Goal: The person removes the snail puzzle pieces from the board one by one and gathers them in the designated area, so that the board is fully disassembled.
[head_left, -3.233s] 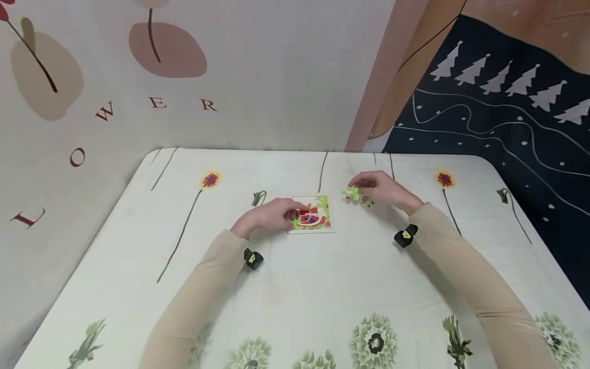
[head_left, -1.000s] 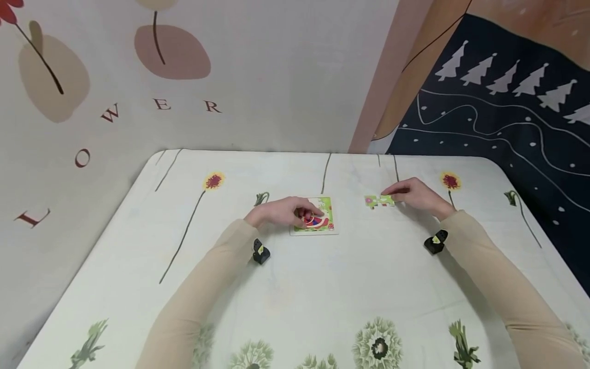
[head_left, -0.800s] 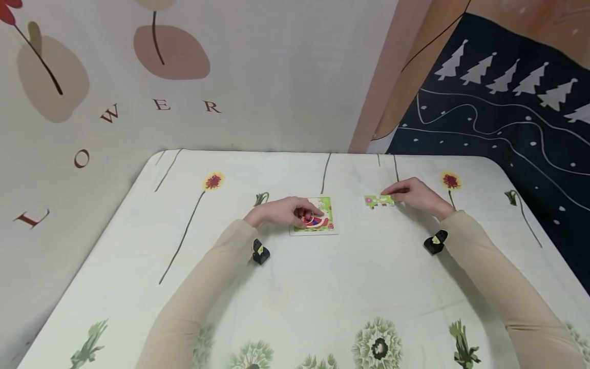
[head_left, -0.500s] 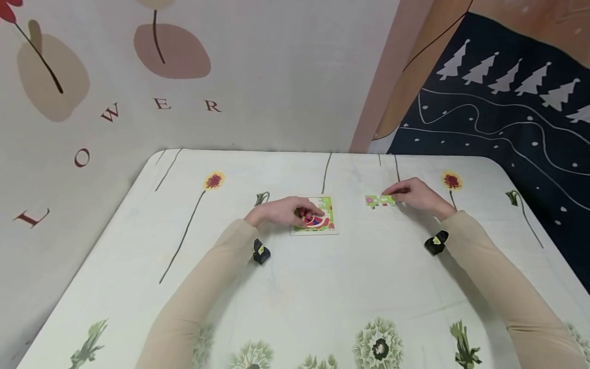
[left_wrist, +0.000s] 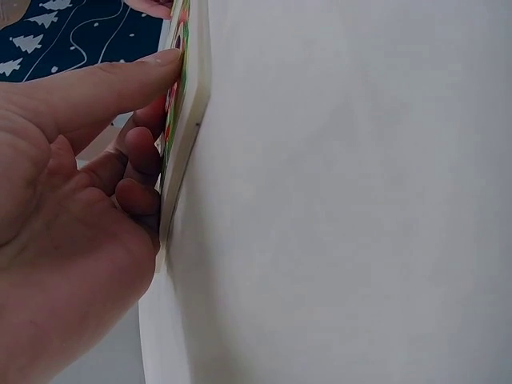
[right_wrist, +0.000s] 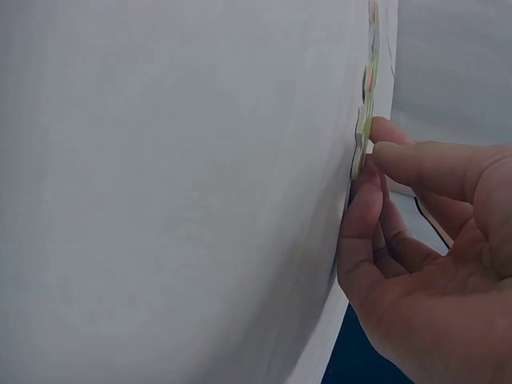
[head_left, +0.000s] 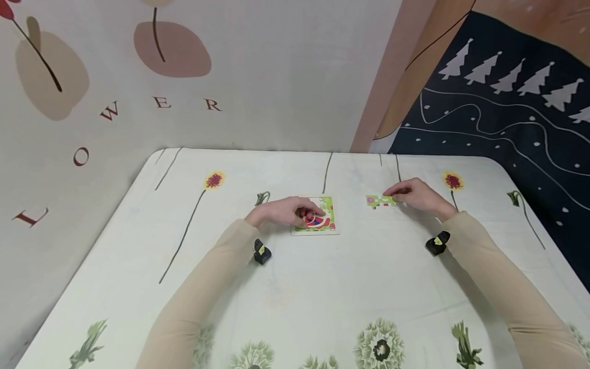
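On a flower-patterned counter (head_left: 322, 287), a person's left hand (head_left: 282, 211) rests loosely bent, thumb outstretched, on a small picture puzzle board (head_left: 318, 232); beyond a gap to the board's right, the right hand (head_left: 417, 197) pinches the end of a green puzzle piece (head_left: 386, 201) beside a pink-flowered piece (head_left: 371, 200). A hasty lift could knock that neighbour askew, their edges being so close, and uneven pressure from the left hand might slide the board
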{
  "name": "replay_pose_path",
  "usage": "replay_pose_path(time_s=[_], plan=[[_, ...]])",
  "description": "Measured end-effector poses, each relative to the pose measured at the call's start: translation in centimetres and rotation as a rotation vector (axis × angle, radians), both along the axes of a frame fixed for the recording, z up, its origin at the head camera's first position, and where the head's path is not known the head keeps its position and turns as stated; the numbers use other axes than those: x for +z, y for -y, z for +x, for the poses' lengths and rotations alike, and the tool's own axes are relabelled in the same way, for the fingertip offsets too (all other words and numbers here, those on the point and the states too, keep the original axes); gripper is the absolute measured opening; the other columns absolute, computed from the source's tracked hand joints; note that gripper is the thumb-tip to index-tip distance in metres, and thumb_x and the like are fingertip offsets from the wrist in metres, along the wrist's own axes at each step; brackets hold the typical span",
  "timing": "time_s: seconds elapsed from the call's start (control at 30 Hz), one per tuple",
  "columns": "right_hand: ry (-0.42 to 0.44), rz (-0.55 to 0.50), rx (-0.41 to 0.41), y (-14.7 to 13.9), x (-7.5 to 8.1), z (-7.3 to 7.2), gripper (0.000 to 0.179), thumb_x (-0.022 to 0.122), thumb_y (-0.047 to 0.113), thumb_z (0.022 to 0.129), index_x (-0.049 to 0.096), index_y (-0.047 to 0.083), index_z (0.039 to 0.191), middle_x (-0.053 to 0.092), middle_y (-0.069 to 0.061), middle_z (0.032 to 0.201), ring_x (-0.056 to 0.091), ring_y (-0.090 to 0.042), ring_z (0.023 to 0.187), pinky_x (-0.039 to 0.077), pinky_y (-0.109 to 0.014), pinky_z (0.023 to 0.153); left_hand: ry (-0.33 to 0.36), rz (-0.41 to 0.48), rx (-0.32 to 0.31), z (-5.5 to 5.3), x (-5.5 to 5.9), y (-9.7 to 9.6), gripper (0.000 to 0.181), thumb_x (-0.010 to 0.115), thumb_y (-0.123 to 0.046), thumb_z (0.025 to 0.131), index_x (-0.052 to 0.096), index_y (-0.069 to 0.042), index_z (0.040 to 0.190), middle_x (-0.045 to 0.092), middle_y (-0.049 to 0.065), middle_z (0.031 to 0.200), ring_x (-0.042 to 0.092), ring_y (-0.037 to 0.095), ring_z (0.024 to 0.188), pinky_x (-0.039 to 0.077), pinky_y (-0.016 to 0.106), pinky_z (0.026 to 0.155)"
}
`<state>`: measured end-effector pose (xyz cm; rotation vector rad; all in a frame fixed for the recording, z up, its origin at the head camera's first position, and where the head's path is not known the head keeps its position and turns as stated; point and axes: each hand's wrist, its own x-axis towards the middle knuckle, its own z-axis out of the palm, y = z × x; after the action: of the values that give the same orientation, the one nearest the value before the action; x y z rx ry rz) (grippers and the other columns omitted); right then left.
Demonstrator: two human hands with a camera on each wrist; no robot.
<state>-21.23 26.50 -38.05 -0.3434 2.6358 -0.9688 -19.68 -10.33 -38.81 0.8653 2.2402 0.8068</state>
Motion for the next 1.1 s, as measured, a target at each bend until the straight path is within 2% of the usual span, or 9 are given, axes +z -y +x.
replay_pose_path(time_s=[0.33,0.57,0.7,0.87,1.1], plan=[[0.009,-0.001,0.008,0.1,0.2,0.0,0.028,0.059,0.006,0.097,0.069,-0.003,0.121,0.064,-0.025,0.126,0.057,-0.022,0.104,0.043,-0.016,0.077,0.009,0.003,0.001,0.0,0.1,-0.1,0.049,0.063,-0.007,0.091,0.059,-0.016,0.139,0.057,0.005,0.125,0.046,0.019,0.112,0.038,0.034,0.102],[0.015,-0.006,0.0,-0.1,0.2,0.0,0.029,0.059,0.008,0.097,0.067,-0.004,0.123,0.064,-0.025,0.127,0.056,-0.016,0.098,0.044,-0.017,0.075,0.003,-0.007,-0.004,0.0,0.1,-0.2,0.051,0.063,-0.006,0.091,0.058,-0.016,0.14,0.056,0.006,0.133,0.046,0.021,0.118,0.036,0.038,0.108],[0.006,-0.009,-0.014,0.0,0.6,0.1,0.031,0.057,0.009,0.098,0.065,-0.003,0.125,0.062,-0.024,0.126,0.054,-0.021,0.098,0.043,-0.022,0.077,0.0,-0.008,-0.005,0.0,0.1,-0.2,0.051,0.062,-0.006,0.09,0.057,-0.016,0.141,0.055,0.007,0.136,0.047,0.021,0.119,0.036,0.039,0.11],[0.0,-0.034,-0.03,0.7,1.4,0.3,0.032,0.054,0.009,0.099,0.064,-0.001,0.128,0.061,-0.023,0.124,0.053,-0.029,0.107,0.042,-0.027,0.083,0.014,-0.016,0.008,0.1,0.2,-0.1,0.052,0.063,-0.007,0.091,0.057,-0.018,0.141,0.055,0.006,0.136,0.047,0.021,0.121,0.034,0.041,0.112],[0.001,-0.08,-0.031,2.4,1.8,0.3,0.031,0.056,0.009,0.099,0.064,0.0,0.127,0.061,-0.023,0.127,0.055,-0.031,0.109,0.044,-0.022,0.082,0.011,-0.019,-0.001,0.2,0.4,-0.2,0.053,0.063,-0.006,0.09,0.057,-0.018,0.141,0.056,0.006,0.131,0.047,0.021,0.119,0.036,0.04,0.11]])
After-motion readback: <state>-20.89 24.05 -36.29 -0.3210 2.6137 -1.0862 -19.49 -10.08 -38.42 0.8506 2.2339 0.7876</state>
